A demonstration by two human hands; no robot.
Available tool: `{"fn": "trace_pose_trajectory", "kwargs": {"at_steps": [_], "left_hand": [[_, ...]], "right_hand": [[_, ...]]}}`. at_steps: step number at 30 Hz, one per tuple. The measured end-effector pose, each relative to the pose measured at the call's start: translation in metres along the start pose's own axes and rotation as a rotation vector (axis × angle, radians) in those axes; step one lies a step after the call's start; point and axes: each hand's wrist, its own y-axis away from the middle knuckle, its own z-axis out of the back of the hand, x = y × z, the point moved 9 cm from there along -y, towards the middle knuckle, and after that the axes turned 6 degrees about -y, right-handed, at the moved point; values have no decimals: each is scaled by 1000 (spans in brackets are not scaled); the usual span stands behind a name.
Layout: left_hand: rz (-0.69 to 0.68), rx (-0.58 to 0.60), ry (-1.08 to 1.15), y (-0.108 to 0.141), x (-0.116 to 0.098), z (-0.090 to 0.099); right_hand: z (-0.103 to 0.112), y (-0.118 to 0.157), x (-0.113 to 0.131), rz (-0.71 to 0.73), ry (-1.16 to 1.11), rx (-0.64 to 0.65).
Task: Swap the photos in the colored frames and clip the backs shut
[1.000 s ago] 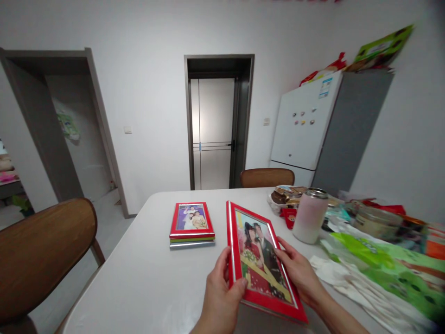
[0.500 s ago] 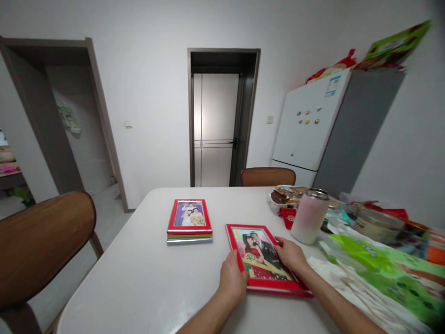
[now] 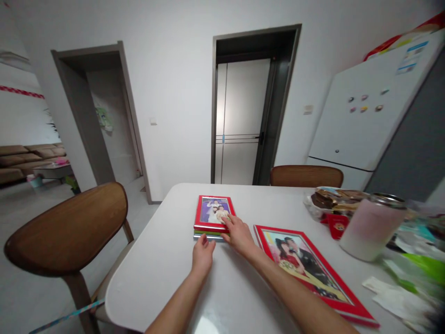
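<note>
A small stack of picture frames (image 3: 198, 218) lies toward the table's far left, a red one with a wedding photo on top, green and silver edges below. My right hand (image 3: 239, 234) reaches over the front right corner of this stack, fingers apart and lying on the top frame, thumb low by the front edge. At the front edge is my left hand (image 3: 202, 255), its fingertips close to the lower frames and its thumb apart; contact there is unclear. A larger red picture frame (image 3: 309, 260) lies face up under my right forearm, which hides part of it.
On the white table (image 3: 153, 260), a pink and white bottle (image 3: 373, 227) stands at the right. Near it are a food tray (image 3: 330, 199), a red packet (image 3: 338, 226) and crumpled tissue (image 3: 396, 297). Brown chairs stand at the left (image 3: 73, 222) and far side (image 3: 308, 176).
Both hands have let go of the larger red frame and moved left to the small stack. The larger frame stays on the table. My view has turned left.
</note>
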Motion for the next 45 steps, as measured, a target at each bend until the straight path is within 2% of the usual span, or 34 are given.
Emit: {"fn": "trace_pose_trajectory", "kwargs": {"at_steps": [4, 6, 9, 11, 14, 17, 19, 21, 23, 24, 26, 28, 30, 32, 34, 36, 38, 41, 45], "left_hand": [[57, -13, 183, 6, 7, 13], [59, -12, 288, 12, 7, 15], [-9, -27, 436, 28, -6, 18], [-67, -36, 496, 47, -19, 20], [-127, -36, 488, 83, -41, 24], [-295, 57, 213, 121, -73, 24], [-537, 159, -76, 148, -97, 19], [-855, 206, -344, 177, -113, 13], [-1136, 191, -582, 202, -114, 5], [-1222, 179, -687, 209, -108, 0], [-1283, 156, -866, 213, -90, -10], [-1264, 132, -970, 209, -72, -17], [-1202, 147, -1008, 203, -55, -23], [-1105, 231, -1022, 196, -42, -27], [-986, 365, -1035, 190, -32, -30], [-865, 470, -1042, 185, -30, -26], [-745, 516, -1046, 178, -33, -16], [-587, 462, -1073, 161, -36, 8], [-428, 288, -1104, 131, -30, 42]], "right_hand": [[-8, 6, 26, 87, -26, 37], [-7, 22, 39, 140, -48, 64], [0, 52, 56, 182, -95, 104], [12, 67, 59, 119, -242, 103], [36, 80, 53, -101, -651, 57], [58, 95, 46, -325, -1029, -36], [67, 109, 43, -441, -1252, -92], [67, 124, 41, -533, -1440, -104], [61, 137, 35, -640, -1509, -99], [56, 142, 32, -685, -1498, -79], [44, 147, 27, -710, -1453, -5], [29, 146, 25, -667, -1402, 96], [17, 144, 16, -620, -1262, 140], [11, 142, 2, -584, -991, 128], [9, 139, -7, -520, -698, 119], [7, 136, -8, -445, -470, 134], [7, 134, -5, -376, -311, 149], [7, 131, 1, -297, -181, 182], [8, 123, 7, -254, -142, 207]]}}
